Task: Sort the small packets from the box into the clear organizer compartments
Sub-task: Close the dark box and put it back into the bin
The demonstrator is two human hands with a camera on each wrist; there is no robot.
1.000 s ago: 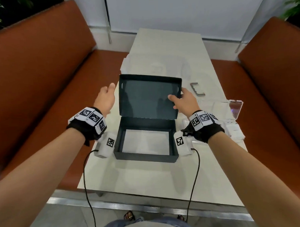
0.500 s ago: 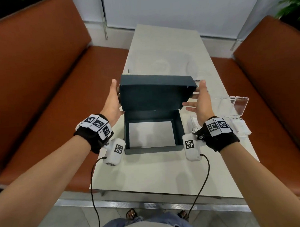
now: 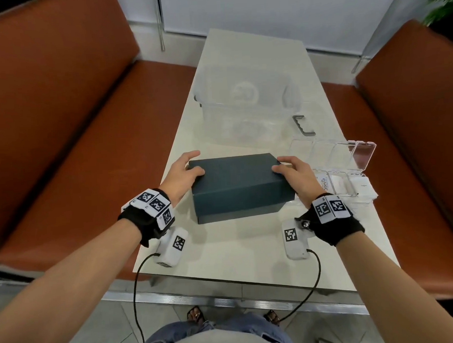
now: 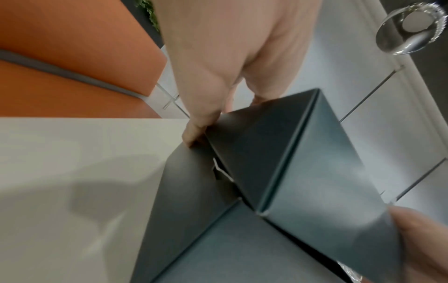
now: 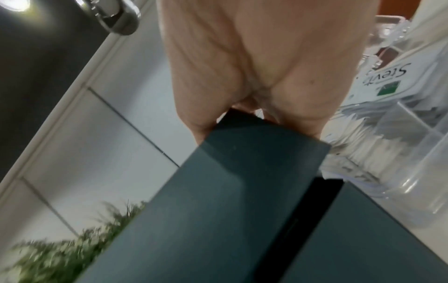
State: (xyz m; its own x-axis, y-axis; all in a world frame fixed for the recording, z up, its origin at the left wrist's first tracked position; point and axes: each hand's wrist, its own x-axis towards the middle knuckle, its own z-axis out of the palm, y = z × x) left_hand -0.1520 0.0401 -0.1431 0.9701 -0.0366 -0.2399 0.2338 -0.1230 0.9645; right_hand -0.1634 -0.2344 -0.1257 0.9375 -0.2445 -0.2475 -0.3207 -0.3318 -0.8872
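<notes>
Pale table (image 3: 223, 251) (box (image 3: 239, 189), organizer (image 3: 333, 167), tub (image 3: 243, 104))

1. Both bare forearms reached forward from the lower corners of the head view, each wrist wrapped in a black strap carrying white marker blocks.
2. The left hand (image 3: 181, 174) lay at the left far corner of the dark box (image 3: 240, 187), thumb on the lid top, fingers curled round the far edge.
3. The right hand (image 3: 295, 176) mirrored it at the right far corner, thumb on top, fingers bent over the lid's edge.
4. Both palms faced inward toward each other.
</notes>
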